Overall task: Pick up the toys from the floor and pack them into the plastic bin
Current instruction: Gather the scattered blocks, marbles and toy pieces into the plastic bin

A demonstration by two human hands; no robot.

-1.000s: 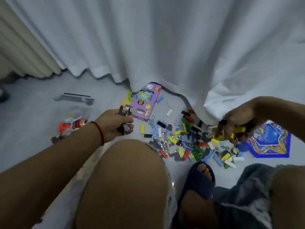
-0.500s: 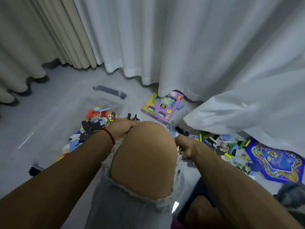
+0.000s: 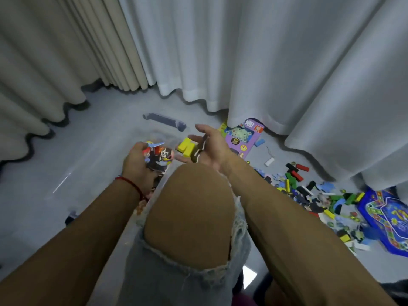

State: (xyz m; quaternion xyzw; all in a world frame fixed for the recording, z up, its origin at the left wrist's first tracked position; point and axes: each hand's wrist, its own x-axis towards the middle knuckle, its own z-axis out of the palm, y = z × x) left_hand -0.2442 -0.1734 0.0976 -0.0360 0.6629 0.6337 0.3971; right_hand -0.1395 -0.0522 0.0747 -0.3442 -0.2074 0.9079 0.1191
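A clear plastic bin (image 3: 103,155) stands on the floor ahead of my raised knee, with a dark handle (image 3: 164,121) on its far rim. Inside lie toys, among them a panda-faced figure (image 3: 165,154). My left hand (image 3: 136,164) hangs over the bin with its fingers curled downward; whether they hold anything is hidden. My right hand (image 3: 209,146) is spread open over the bin's right side. Yellow blocks (image 3: 186,147) and a dark puzzle piece (image 3: 199,149) lie against its fingers. A heap of coloured blocks and pieces (image 3: 309,193) covers the floor to the right.
A purple toy box (image 3: 241,138) lies beside the white curtain (image 3: 265,62). A blue game board (image 3: 388,219) sits at the far right. My bare knee (image 3: 192,206) blocks the bin's near side. Beige curtains (image 3: 55,62) hang at the left.
My right hand left the floor pile, crossed over my knee to the bin and opened. My left hand moved over the bin's toys. The view swung left.
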